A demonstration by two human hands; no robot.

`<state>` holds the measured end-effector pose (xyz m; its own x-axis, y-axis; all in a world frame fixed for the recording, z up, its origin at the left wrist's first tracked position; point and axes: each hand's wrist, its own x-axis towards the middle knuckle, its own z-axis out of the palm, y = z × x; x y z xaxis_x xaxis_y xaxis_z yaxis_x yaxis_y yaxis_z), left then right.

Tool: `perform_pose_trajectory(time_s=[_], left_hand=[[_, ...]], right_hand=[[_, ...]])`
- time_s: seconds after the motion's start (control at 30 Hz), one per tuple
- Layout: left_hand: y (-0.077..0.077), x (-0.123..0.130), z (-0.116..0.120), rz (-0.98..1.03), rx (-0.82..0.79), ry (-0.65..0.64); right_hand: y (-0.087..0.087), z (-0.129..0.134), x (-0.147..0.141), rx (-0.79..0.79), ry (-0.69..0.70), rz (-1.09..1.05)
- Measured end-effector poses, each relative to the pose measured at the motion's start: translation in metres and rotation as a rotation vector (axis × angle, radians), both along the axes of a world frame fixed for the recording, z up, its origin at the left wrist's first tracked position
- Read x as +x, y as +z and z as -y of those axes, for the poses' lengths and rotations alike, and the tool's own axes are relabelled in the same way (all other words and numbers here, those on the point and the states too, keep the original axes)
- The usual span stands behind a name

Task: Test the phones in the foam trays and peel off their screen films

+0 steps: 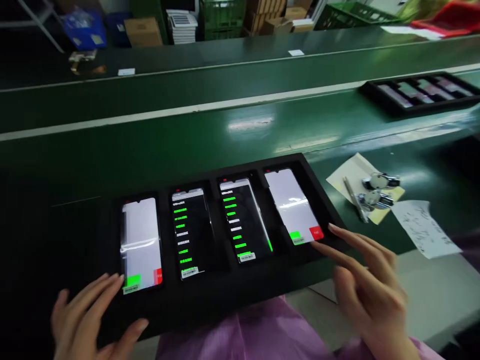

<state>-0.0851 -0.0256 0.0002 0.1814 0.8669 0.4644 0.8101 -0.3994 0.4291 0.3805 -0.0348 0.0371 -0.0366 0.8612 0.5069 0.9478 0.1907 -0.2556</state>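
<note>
A black tray (pixel 225 290) holds several phones in slots. The leftmost phone (pixel 141 235) and the rightmost phone (pixel 294 205) have white screens with a green and a red block at the bottom. Both middle phones, one left (pixel 195 225) and one right (pixel 247 215), show dark screens with green and white lines. My left hand (pixel 92 315) is spread at the lower left corner of the leftmost phone, holding nothing. My right hand (pixel 371 285) has fingers apart, fingertips near the bottom edge of the rightmost phone, and is empty.
Right of the tray lie a yellow paper (pixel 380 216) with a pen (pixel 354 197) and metal items (pixel 378 190), and a handwritten note (pixel 427 227). Another black tray (pixel 408 107) sits at the back right. Boxes (pixel 142 32) and green crates (pixel 223 20) stand behind the green counter.
</note>
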Motion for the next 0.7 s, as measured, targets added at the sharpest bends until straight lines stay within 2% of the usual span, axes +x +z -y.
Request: perform_pose_trajectory(time_s=[0.1,0.2,0.3,0.4,0.5,0.57,0.7], left_hand=[[0.017,0.038,-0.022,-0.118,0.103,-0.020],[0.030,0.071,-0.043,-0.270,0.058,0.012],[0.037,0.094,-0.061,-0.406,-0.043,0.052],[0.037,0.108,-0.073,-0.420,-0.060,0.054],[0.036,0.107,-0.076,-0.404,-0.061,0.059],[0.035,0.094,-0.073,-0.372,-0.057,0.094],[0.039,0.057,-0.062,-0.320,-0.054,0.283]], right_hand=[[0.004,-0.032,-0.016,0.002,0.117,0.051],[0.002,-0.073,-0.041,-0.063,0.252,0.162],[0.000,-0.099,-0.054,-0.061,0.275,0.223],[0.002,-0.103,-0.039,-0.018,0.237,0.164],[0.007,-0.098,-0.008,0.016,0.158,0.011],[0.007,-0.096,0.012,0.004,0.144,-0.018],[-0.006,-0.095,0.036,-0.069,0.123,0.048]])
